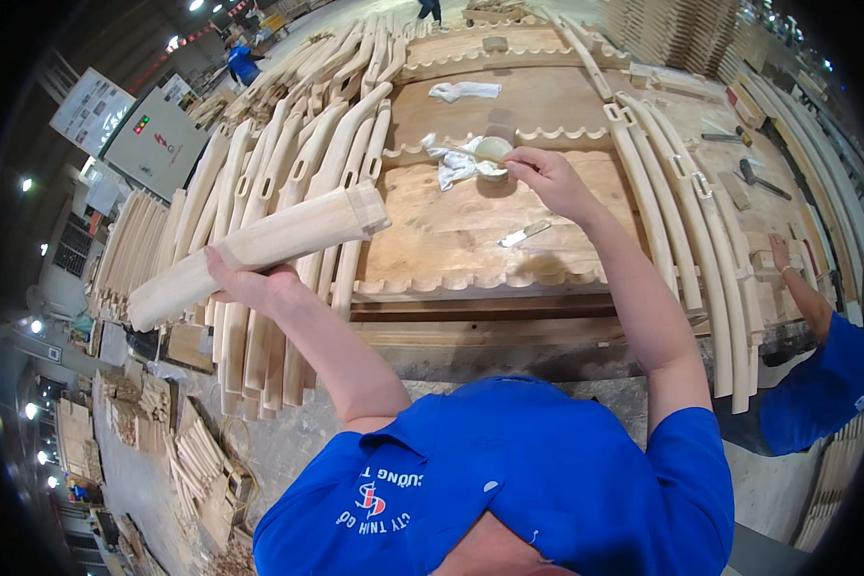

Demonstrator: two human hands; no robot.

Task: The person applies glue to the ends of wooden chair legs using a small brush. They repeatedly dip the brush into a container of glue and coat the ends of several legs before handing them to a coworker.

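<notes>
My left hand (250, 286) is wrapped around a long, pale wooden furniture piece (278, 233), raised at a slant over the left side of the bench. A stepped tenon shows at its upper right end. In my right hand (555, 182) the fingers pinch a thin wooden stick (464, 151) that lies across the mouth of a small cup (491, 175) of whitish paste. Beside the cup a crumpled white rag (454, 171) rests on the wooden board (432, 240). A utility knife (525, 233) lies nearer to me on that board.
Stacked curved wooden legs (341, 144) flank the board on the left, and more long slotted pieces (686, 211) on the right. Scalloped wooden strips (566, 139) cross the board. At right are hammers (763, 180) and a co-worker's arm (808, 302). Another white cloth (465, 91) lies farther back.
</notes>
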